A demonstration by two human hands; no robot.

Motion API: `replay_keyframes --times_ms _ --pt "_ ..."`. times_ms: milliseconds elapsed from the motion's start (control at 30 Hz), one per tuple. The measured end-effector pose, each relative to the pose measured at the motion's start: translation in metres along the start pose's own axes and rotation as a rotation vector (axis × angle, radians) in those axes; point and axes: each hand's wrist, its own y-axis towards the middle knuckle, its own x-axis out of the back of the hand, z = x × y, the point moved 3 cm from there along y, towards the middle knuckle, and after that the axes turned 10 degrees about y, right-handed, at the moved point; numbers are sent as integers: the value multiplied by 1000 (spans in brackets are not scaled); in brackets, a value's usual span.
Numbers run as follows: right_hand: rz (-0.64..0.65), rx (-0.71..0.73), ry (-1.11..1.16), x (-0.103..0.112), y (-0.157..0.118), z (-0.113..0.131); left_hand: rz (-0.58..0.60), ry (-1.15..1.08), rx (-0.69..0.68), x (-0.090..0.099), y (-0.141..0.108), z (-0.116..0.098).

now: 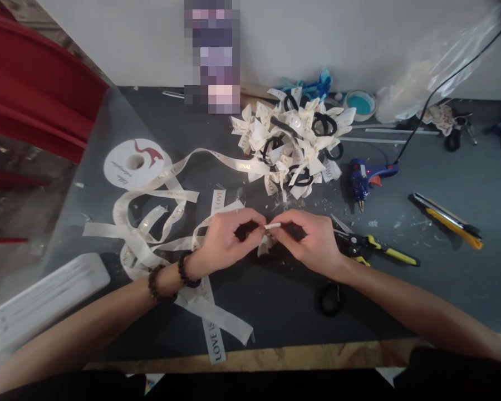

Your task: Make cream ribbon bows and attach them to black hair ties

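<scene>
Near the middle of the dark table, a small piece of white ribbon (272, 226) is pinched between both hands, with a short end hanging below. My left hand (232, 236), closed, grips it from the left; two dark bead bracelets circle that wrist. From the right, my right hand (309, 236) pinches the same piece with thumb and forefinger. Long printed ribbon strips (140, 245) lie loosely beside and under my left forearm. Just beyond the hands is a pile of white ribbon bows (304, 139) with black hair ties. A black hair tie (330, 298) lies below my right hand.
A ribbon spool (121, 167) and white plastic case (50, 298) are at left. At right lie a blue glue gun (361, 177) with its cable, yellow-black scissors (384, 249) and a yellow cutter (446, 220). Behind stands a tape roll (360, 104); a red chair (37, 61) is upper left.
</scene>
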Motion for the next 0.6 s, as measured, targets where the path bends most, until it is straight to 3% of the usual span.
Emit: replay_keyframes --times_ms 100,600 --pt "-3 -36 25 1 -1 -1 -16 11 -31 0 -1 -2" --pt "36 -137 187 4 2 -11 127 -325 41 -3 1 6"
